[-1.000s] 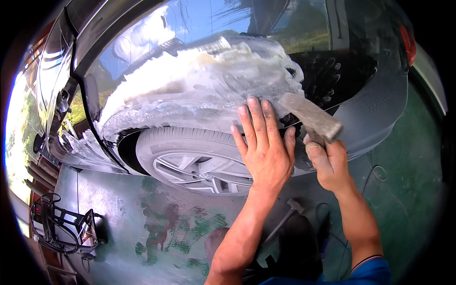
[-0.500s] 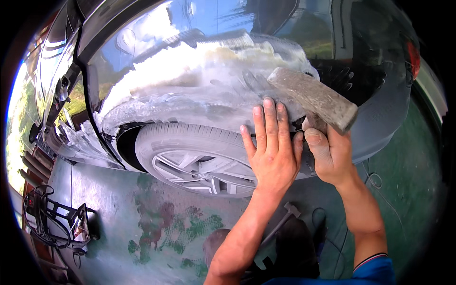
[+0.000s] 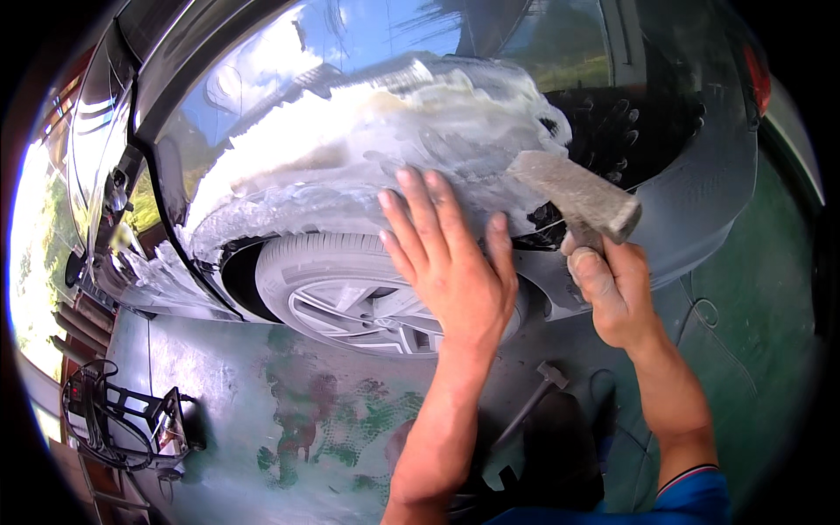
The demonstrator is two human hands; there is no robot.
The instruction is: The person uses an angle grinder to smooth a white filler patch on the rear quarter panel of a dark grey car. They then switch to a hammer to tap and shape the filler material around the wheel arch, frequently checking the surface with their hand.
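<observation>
Across the dark car's fender lies a patch of whitish filler [image 3: 324,131], with grey sanded areas along the wheel arch. My left hand [image 3: 451,262] rests palm down near the arch's lower edge, fingers spread on the dusty grey surface. In my right hand [image 3: 612,289] is a hammer [image 3: 577,192], gripped on its handle close under the worn, blocky grey head. The head is tilted in front of the panel, right of my left hand; whether it touches the panel I cannot tell. Below my left hand sits the dusty wheel [image 3: 367,315], partly covered by it.
A second hammer [image 3: 534,398] is on the green floor by my legs. At the left stands a black-framed cart [image 3: 131,420] with coiled cables. A thin cable [image 3: 704,315] runs over the floor at right. The car's red tail light [image 3: 758,83] is at the far right.
My left hand has slid left along the arch, away from the hammer, its fingers spreading. The hammer in my right hand has dropped slightly lower. The view has shifted a little.
</observation>
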